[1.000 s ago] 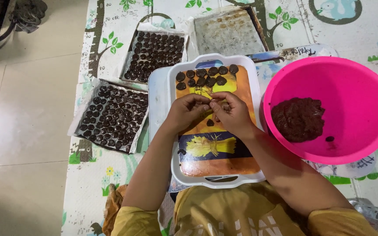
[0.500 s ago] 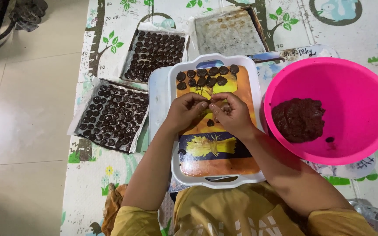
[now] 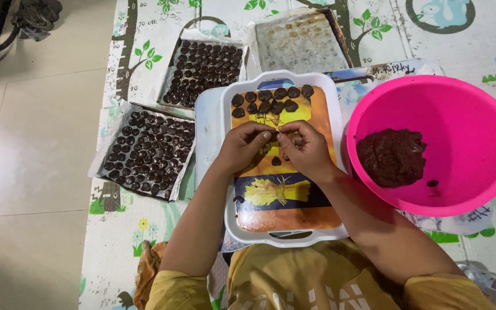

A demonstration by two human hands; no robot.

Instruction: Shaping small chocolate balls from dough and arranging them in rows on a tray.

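Observation:
My left hand and my right hand meet over a white-rimmed tray with an orange and yellow picture. Their fingertips pinch a small piece of dark brown dough between them. Several shaped dark pieces lie in rows at the tray's far end, and one lies just under my hands. To the right stands a pink bowl holding a lump of brown dough.
Two paper-lined baking trays full of several dark pieces lie at the left and far left. A bare metal baking tray lies beyond the white one. All sit on a patterned play mat; tiled floor is left.

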